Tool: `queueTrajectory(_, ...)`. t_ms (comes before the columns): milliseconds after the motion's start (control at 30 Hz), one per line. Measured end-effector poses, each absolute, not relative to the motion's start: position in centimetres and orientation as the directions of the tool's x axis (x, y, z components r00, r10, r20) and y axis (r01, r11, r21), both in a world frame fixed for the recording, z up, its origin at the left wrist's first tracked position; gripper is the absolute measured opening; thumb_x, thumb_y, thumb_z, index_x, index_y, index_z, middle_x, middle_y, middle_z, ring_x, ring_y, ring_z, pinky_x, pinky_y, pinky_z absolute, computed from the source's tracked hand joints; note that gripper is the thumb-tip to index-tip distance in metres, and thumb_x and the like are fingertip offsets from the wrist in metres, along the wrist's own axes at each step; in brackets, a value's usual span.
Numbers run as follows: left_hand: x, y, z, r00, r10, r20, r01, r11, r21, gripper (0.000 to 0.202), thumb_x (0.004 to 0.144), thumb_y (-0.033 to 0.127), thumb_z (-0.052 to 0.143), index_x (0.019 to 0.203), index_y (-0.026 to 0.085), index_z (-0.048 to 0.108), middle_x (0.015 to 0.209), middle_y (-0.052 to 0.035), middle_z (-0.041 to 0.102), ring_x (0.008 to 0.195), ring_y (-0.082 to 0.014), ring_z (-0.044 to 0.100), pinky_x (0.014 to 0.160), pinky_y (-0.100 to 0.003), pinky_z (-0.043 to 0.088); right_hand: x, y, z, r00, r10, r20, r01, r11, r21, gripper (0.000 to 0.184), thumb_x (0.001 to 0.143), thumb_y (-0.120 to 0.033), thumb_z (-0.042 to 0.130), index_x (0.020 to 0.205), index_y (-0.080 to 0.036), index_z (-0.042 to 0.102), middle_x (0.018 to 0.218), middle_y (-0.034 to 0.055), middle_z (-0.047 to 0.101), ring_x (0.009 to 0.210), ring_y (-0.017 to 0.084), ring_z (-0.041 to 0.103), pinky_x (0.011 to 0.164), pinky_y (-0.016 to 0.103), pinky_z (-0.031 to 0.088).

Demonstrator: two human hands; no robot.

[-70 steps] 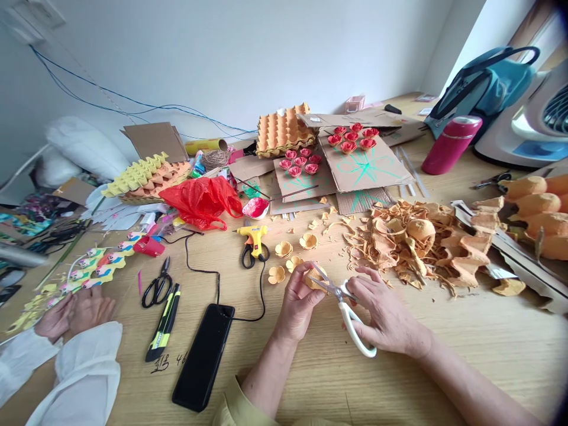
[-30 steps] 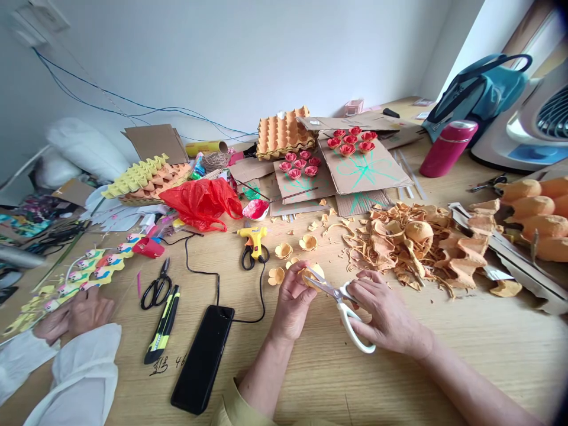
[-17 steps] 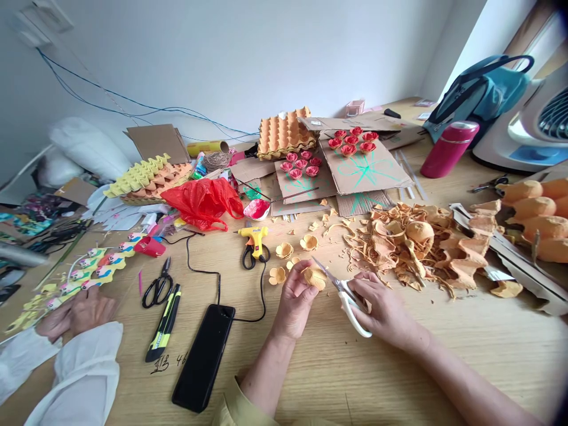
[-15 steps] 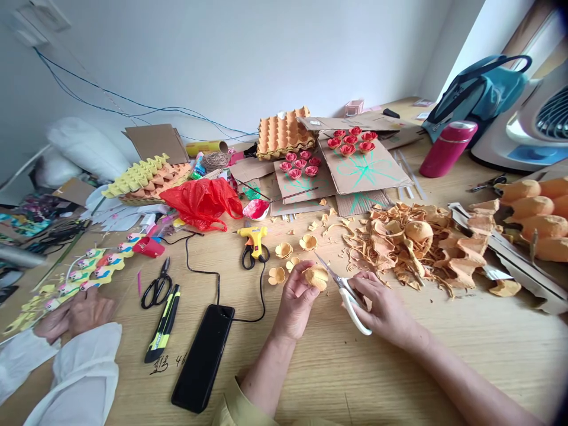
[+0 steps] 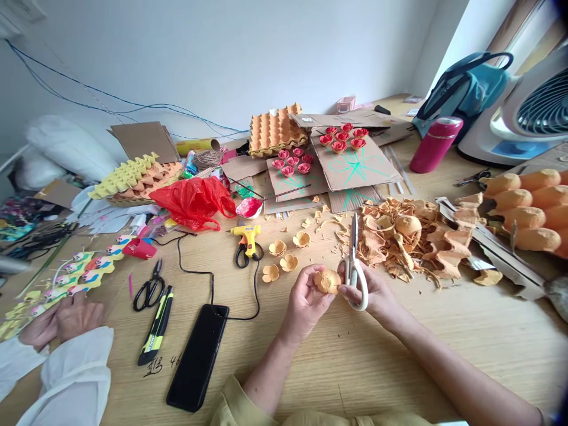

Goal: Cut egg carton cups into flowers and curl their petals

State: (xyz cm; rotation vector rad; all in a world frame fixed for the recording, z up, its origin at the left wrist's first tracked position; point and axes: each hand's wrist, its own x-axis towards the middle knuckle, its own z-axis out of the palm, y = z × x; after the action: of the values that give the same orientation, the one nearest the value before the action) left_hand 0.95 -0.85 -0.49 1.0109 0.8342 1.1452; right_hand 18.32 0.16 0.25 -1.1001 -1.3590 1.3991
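My left hand pinches an orange egg-carton cup, its rounded bottom facing me. In my right hand are white-handled scissors, blades pointing up and away from the cup. Right fingertips reach the cup's right edge; whether they grip it too, I cannot tell. Just beyond my left hand, several cut flower-shaped cups lie on the table. A heap of carton scraps sits past my right hand.
A yellow glue gun, black phone, utility knife and black scissors lie left. Behind are red paper flowers on cardboard. Another person's hands work at far left. A pink bottle stands right.
The scissors have swung from pointing left at the cup to pointing upward. My hands have come closer together, and the cup has turned and shifted slightly right. The whole view has shifted a little.
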Motion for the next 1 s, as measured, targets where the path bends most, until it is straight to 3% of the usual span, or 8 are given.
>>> queueTrajectory(167, 0.6, -0.7, -0.6, 0.255, 0.966, -0.042, -0.407, 0.146, 0.902, 0.053, 0.076, 0.035, 0.083, 0.122, 0.023, 0.06, 0.098, -0.0034, 0.065, 0.094, -0.0177, 0.062, 0.089, -0.03, 0.047, 18.8, 0.3, 0.4, -0.268, 0.963, 0.003, -0.025, -0.004, -1.0, 0.049, 0.075, -0.062, 0.075, 0.096, -0.025, 0.052, 0.079, -0.0025, 0.053, 0.063, 0.013, 0.048, 0.055, 0.026, 0.045)
queueTrajectory(267, 0.6, -0.5, -0.8, 0.258, 0.964, -0.065, -0.449, 0.179, 0.876, 0.046, 0.081, 0.044, 0.077, 0.117, 0.02, 0.063, 0.091, -0.003, 0.063, 0.086, -0.0153, 0.059, 0.08, -0.027, 0.046, 19.3, 0.4, 0.1, -0.333, 0.943, 0.017, -0.004, 0.016, -1.0, 0.043, 0.077, -0.055, 0.076, 0.095, -0.024, 0.053, 0.086, -0.0011, 0.056, 0.07, 0.014, 0.053, 0.062, 0.027, 0.048)
queueTrajectory(500, 0.5, -0.3, -1.1, 0.364, 0.918, -0.158, -0.445, 0.32, 0.837, 0.046, 0.073, 0.033, 0.083, 0.112, 0.019, 0.064, 0.096, -0.0052, 0.068, 0.086, -0.0161, 0.06, 0.081, -0.028, 0.044, 19.9, 0.3, 0.2, -0.369, 0.926, 0.074, 0.133, 0.131, -0.982, 0.027, 0.088, -0.043, 0.067, 0.098, -0.023, 0.053, 0.091, 0.0013, 0.059, 0.085, 0.018, 0.057, 0.081, 0.033, 0.05)
queueTrajectory(733, 0.1, 0.1, -1.5, 0.376, 0.915, -0.144, -0.395, 0.299, 0.869, 0.042, 0.073, 0.039, 0.083, 0.104, 0.017, 0.065, 0.099, -0.0058, 0.068, 0.089, -0.0179, 0.061, 0.083, -0.03, 0.045, 19.1, 0.0, 1.2, -0.297, 0.936, 0.192, 0.313, 0.285, -0.906, 0.011, 0.085, -0.028, 0.062, 0.088, -0.022, 0.053, 0.082, -0.0004, 0.059, 0.075, 0.016, 0.054, 0.069, 0.028, 0.045)
queueTrajectory(1000, 1.0, 1.1, 0.2, 0.482, 0.871, -0.099, -0.171, 0.205, 0.964, 0.03, 0.077, 0.04, 0.078, 0.088, 0.014, 0.069, 0.083, -0.0038, 0.066, 0.078, -0.0157, 0.055, 0.077, -0.028, 0.039, 19.5, 0.8, 2.4, -0.212, 0.945, 0.248, 0.36, 0.311, -0.879, 0.015, 0.079, -0.022, 0.057, 0.075, -0.024, 0.043, 0.065, -0.0046, 0.05, 0.06, 0.013, 0.042, 0.06, 0.026, 0.034)
